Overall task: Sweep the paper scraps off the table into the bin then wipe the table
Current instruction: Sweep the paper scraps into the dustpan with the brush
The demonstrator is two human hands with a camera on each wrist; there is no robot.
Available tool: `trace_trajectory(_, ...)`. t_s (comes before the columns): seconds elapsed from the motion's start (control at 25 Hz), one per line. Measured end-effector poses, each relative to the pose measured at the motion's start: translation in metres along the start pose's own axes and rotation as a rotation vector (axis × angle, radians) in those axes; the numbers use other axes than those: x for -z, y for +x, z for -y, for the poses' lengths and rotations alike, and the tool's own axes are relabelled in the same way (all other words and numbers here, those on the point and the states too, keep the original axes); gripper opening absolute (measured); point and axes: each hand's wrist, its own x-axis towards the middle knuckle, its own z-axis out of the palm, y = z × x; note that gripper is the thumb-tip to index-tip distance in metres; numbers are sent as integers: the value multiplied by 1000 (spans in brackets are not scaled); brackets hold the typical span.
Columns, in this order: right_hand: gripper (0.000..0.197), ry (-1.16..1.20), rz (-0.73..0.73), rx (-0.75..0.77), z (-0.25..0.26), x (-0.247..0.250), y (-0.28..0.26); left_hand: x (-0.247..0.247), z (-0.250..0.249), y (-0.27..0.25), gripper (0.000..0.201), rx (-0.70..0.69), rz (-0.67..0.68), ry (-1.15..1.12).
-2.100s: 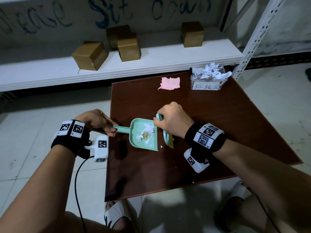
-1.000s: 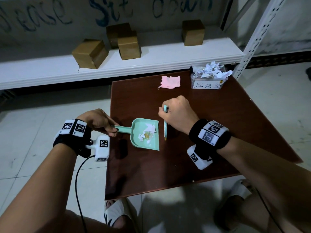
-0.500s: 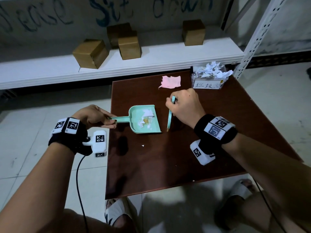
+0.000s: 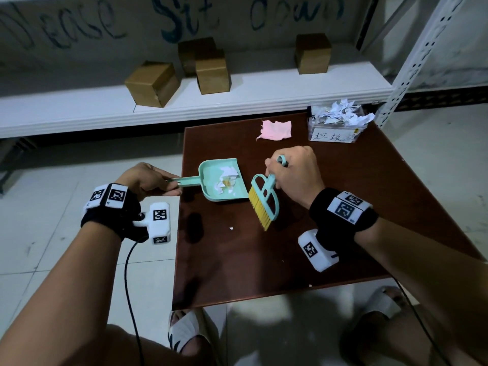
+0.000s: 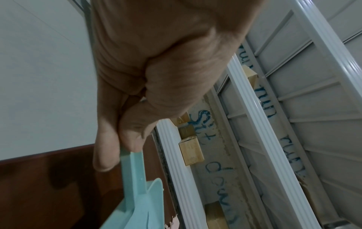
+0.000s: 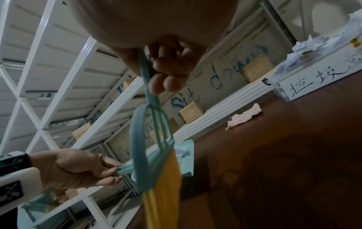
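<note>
Black wristbands [image 4: 343, 210] with white marker-tagged camera blocks [image 4: 158, 223], black cable [image 4: 129, 281], white slippers [image 4: 184, 334].

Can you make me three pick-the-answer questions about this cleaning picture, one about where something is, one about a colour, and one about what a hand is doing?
1. Where is the pink cloth?
A. in the dustpan
B. on the table, left of the bin
C. on the shelf

2. What colour are the brush bristles?
A. yellow
B. black
C. white

3. What is the left hand doing?
A. lying flat on the table
B. holding a box
C. gripping the dustpan handle

Answers:
1 B, the cloth lies on the table beside the bin.
2 A, the bristles show yellow under the teal frame.
3 C, its fingers pinch the teal handle.
</note>
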Motion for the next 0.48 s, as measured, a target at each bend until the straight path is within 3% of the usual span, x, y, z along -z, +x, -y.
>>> trace_trajectory(0.2,29,296,255,-47,6,-7,-15,-6,-2,1,20,-54,-27,-53)
trace_trajectory(0.36,28,227,440,-102,8,-23,-24,-12,-4,1,23,-44,-10,-68)
trace_trajectory(0.48,29,155,486,-180,9,-23,-25,-17,-7,0,21,-42,11,-62)
